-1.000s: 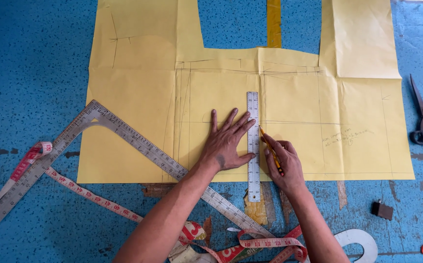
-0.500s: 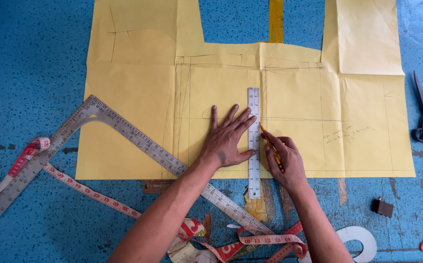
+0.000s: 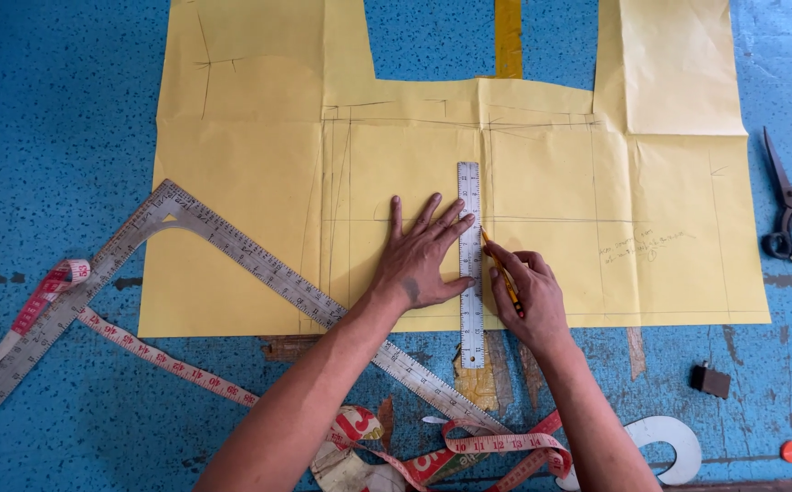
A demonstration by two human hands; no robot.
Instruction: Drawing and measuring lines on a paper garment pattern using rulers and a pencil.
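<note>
Scissors (image 3: 786, 208), L-square (image 3: 223, 246), tape measure (image 3: 154, 353)

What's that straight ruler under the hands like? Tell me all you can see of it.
The ruler is a narrow, flat strip that looks like grey metal, with fine markings along its length. It lies upright in the view across the yellow paper, its lower end passing the paper's edge onto the blue table. The left hand presses it flat; the right hand holds a pencil against its right edge.

No packages, labels, signs or screens appear anywhere on the blue table (image 3: 50, 109). Nothing of that kind lies along its edges or in its corners either.
</note>
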